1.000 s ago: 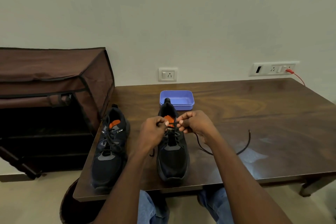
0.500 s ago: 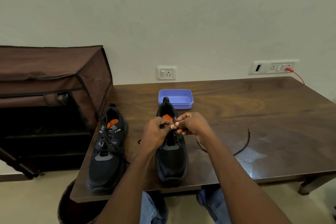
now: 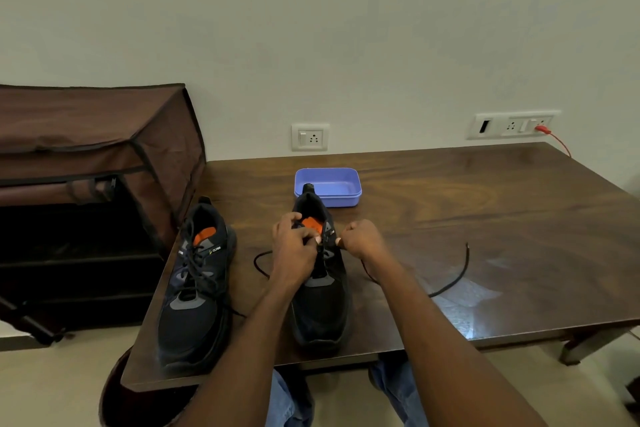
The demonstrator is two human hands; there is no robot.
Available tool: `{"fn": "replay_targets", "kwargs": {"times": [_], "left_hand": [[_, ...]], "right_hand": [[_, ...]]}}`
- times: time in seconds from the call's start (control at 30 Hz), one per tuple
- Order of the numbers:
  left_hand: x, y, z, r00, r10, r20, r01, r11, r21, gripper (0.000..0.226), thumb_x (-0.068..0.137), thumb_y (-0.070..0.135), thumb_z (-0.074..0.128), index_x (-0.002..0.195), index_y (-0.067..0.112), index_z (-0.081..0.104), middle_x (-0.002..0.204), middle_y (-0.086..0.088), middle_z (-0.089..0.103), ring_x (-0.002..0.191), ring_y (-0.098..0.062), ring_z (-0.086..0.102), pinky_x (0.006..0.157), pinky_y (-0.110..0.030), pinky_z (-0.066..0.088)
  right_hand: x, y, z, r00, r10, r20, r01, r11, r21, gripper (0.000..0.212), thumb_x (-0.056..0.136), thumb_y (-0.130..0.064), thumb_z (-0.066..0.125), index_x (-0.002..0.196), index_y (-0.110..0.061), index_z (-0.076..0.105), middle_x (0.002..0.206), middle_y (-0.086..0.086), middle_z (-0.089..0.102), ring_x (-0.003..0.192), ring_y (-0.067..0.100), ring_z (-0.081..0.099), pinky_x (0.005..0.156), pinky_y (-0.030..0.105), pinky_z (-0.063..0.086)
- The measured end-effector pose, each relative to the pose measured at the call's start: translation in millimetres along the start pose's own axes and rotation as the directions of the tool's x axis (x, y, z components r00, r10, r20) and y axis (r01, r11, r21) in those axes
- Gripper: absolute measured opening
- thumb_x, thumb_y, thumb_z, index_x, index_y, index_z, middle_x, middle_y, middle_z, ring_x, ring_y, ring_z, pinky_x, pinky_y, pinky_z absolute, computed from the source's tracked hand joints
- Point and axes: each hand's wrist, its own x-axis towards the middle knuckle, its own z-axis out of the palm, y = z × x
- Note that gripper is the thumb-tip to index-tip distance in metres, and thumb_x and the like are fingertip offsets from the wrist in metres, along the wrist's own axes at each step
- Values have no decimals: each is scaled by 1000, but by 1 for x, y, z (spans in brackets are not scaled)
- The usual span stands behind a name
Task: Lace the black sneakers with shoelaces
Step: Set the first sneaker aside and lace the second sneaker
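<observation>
Left hand [image 3: 294, 246] and right hand [image 3: 360, 239] each pinch the shoelace [image 3: 450, 282] over the central sneaker [image 3: 320, 305]; laced sneaker [image 3: 197, 288] at nine o'clock.

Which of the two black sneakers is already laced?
The left sneaker, by the table's left edge: laces criss-cross its eyelets. The middle sneaker, under both hands, has loose shoelace trailing on the table.

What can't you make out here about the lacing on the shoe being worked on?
Head view only:
- Upper eyelets of the middle sneaker: covered by the left hand.
- Where the shoelace enters the shoe: hidden behind the right hand.
- Which eyelet is being threaded: too small and dark.
- Laced sneaker logo text: too small to read.
</observation>
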Motion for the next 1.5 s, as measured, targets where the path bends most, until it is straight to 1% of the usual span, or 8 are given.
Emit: {"fn": "replay_targets", "kwargs": {"times": [0.13, 0.23, 0.37, 0.5, 0.73, 0.93, 1.4, 1.5], "left_hand": [[-1, 3, 2, 999, -48, 13, 50, 993, -110, 19, 92, 11, 65, 77, 22, 62, 141, 1, 43, 134, -19, 32, 110, -37, 34], [-1, 2, 9, 991, -122, 46, 128, 982, -141, 5, 94, 12, 63, 95, 11, 68, 142, 4, 40, 135, -18, 29, 110, -34, 32], [-2, 11, 14, 969, -235, 78, 247, 943, -221, 26, 96, 12, 57, 122, 14, 57, 147, -1, 34, 135, -23, 32, 112, -42, 37], [1, 14, 15, 924, -373, 88, 382, 874, -300, 37, 94, 18, 53, 129, 28, 49, 143, -4, 34, 125, -26, 41, 107, -45, 41], [-3, 8, 22, 979, -199, -51, 188, 968, -166, 13, 95, 10, 55, 101, 11, 66, 142, 3, 44, 133, -20, 32, 111, -47, 34], [-9, 7, 26, 970, -125, -208, 98, 986, -134, 19, 93, 6, 58, 107, 1, 70, 138, -3, 51, 128, -20, 40, 108, -34, 36], [-6, 7, 20, 958, -283, 38, 285, 932, -225, 65, 98, 27, 56, 157, 23, 27, 152, -10, 35, 141, -21, 28, 107, -37, 34], [-3, 5, 10, 974, -215, 73, 221, 972, -84, 54, 99, 29, 55, 151, 21, 40, 153, -6, 37, 141, -23, 29, 113, -43, 32]], "right_hand": [[2, 3, 5, 999, 5, 51, -3, 999, -49, 26, 87, -5, 61, 64, -15, 54, 84, 11, 65, 83, 25, 63, 82, 42, 56], [2, 4, 5, 999, -13, 42, 17, 995, -96, 29, 86, -2, 62, 62, -16, 55, 79, 7, 64, 81, 22, 63, 76, 38, 55], [-1, 4, 5, 998, -36, 49, 43, 988, -148, 29, 89, 0, 59, 65, -15, 54, 71, 3, 58, 65, 15, 52, 55, 25, 41], [-1, 6, 7, 998, -61, 32, 64, 990, -126, 12, 86, 0, 61, 85, -6, 71, 90, 12, 72, 82, 22, 65, 71, 36, 54], [1, 6, 8, 996, -73, 44, 78, 988, -136, 14, 87, -2, 61, 79, -9, 69, 88, 9, 70, 82, 21, 63, 71, 36, 52], [0, 6, 9, 996, -83, 28, 87, 980, -181, 16, 86, -5, 63, 73, -15, 63, 91, 10, 70, 81, 20, 60, 67, 31, 47], [-7, 10, 11, 985, -170, 22, 170, 946, -276, 11, 94, -11, 59, 90, -11, 70, 89, 6, 69, 84, 20, 66, 66, 31, 49], [-8, 8, 7, 984, -179, 5, 174, 944, -279, 14, 92, -12, 62, 80, -14, 67, 85, 4, 68, 79, 17, 63, 61, 28, 45]]}}
